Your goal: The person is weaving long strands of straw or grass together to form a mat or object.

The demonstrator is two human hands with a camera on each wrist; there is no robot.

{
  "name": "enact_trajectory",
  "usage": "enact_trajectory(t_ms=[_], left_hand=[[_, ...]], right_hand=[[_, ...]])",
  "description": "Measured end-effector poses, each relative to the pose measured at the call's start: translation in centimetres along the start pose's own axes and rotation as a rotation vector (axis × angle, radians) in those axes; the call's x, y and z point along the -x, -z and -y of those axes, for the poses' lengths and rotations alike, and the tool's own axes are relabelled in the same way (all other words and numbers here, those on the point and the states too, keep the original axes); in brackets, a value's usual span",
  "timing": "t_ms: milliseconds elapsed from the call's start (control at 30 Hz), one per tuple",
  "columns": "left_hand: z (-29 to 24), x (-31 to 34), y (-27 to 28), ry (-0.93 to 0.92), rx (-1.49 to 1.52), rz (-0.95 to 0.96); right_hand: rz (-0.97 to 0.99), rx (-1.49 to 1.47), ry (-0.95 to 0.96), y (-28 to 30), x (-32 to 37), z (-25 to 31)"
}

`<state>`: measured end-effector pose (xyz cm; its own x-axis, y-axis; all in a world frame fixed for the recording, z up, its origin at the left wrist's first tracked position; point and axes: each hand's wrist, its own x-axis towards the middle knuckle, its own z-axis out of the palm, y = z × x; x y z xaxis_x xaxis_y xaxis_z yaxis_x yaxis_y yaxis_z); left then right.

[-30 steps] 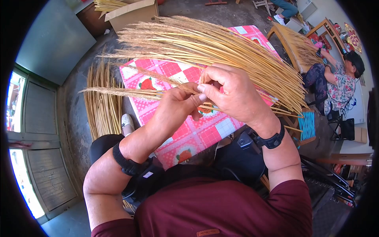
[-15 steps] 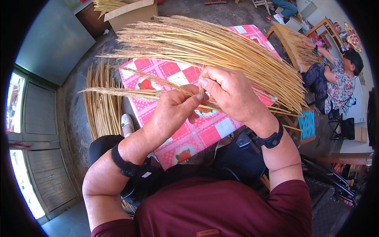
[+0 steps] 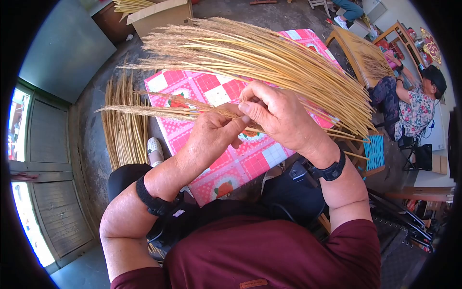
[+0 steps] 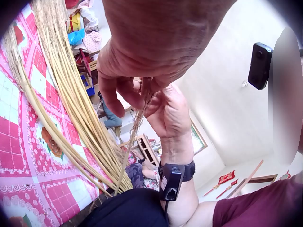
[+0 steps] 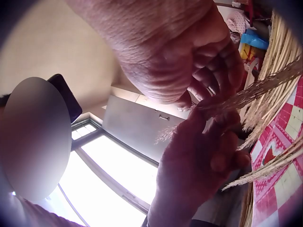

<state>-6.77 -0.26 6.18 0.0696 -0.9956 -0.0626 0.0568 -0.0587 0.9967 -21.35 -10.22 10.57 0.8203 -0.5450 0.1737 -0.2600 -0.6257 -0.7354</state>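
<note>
Both hands meet over the table's near half in the head view. The left hand (image 3: 211, 132) pinches a feathery plume of a dry reed stalk (image 4: 130, 146) between thumb and fingers. Fingers and thumb of the right hand (image 3: 281, 115) are curled on the same plume, thumb tips close together. Plumes (image 3: 159, 111) of a few stalks lie to the left of the left hand, partly over the table's edge. Behind the hands a large fan of reeds (image 3: 269, 58) lies across the table. In the right wrist view the plume (image 5: 255, 92) passes between both hands' fingers.
A pink checkered cloth (image 3: 257, 166) covers the table. More reeds (image 3: 124, 130) lie at the left by a shoe (image 3: 155, 148). A cardboard box (image 3: 161, 19) stands at the back left. Another person (image 3: 416, 103) sits at the right beside a wooden table (image 3: 353, 53) with reeds.
The right hand has shifted slightly, lowering its fingertips beside the left thumb. The loose plumes by the left hand have dropped a little. The seated person's arm has moved.
</note>
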Motion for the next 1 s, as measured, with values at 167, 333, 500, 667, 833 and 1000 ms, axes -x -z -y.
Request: enact_trajectory(t_ms=[167, 333, 500, 667, 833, 1000], left_hand=[[0.2, -0.1, 0.0, 0.032, -0.018, 0.017], [-0.2, -0.1, -0.2, 0.051, -0.005, 0.044], [-0.1, -0.2, -0.4, 0.055, 0.007, 0.090], [0.3, -0.4, -0.7, 0.075, -0.017, 0.098], [0.6, -0.9, -0.6, 0.110, -0.095, 0.119], [0.9, -0.9, -0.6, 0.128, -0.068, 0.141]], right_hand=[[0.030, -0.089, -0.056, 0.1, 0.3, 0.0], [0.034, -0.077, 0.007, 0.1, 0.5, -0.4], [0.082, -0.056, -0.019, 0.5, 0.8, -0.4], [0.122, -0.021, -0.030, 0.9, 0.9, -0.4], [0.162, 0.052, -0.050, 0.6, 0.9, -0.8], [0.170, 0.052, -0.029, 0.4, 1.2, -1.2]])
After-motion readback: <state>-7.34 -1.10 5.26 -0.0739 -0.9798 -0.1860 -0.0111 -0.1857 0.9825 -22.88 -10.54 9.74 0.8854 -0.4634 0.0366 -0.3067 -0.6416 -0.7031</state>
